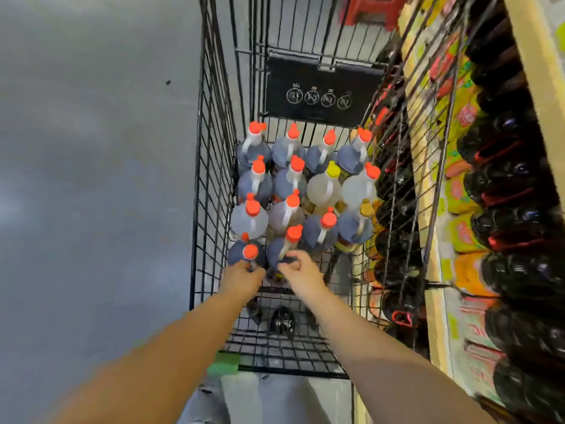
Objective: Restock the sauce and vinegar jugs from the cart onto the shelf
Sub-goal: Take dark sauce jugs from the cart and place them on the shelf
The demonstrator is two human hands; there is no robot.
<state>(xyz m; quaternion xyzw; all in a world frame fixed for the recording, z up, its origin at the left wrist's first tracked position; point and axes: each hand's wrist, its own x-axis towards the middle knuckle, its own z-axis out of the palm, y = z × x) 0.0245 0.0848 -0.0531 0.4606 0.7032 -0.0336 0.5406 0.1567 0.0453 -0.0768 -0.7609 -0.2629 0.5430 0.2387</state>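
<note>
A black wire cart (211, 185) holds several upright jugs with red or yellow caps, some dark, some pale. My left hand (241, 278) grips the handle of the nearest-left dark jug (244, 254). My right hand (298, 269) curls round the handle of the dark jug beside it (279, 246). Both jugs stand in the cart's front row. The shelf (434, 270) runs along the right side, packed with dark bottles (513, 185).
Grey floor lies left of the cart. A black child-seat flap (321, 87) closes the cart's far end. Pale jugs (324, 186) stand mid-right in the cart. A red stool (370, 10) sits beyond the cart. Yellow labelled packs (461, 234) line the shelf.
</note>
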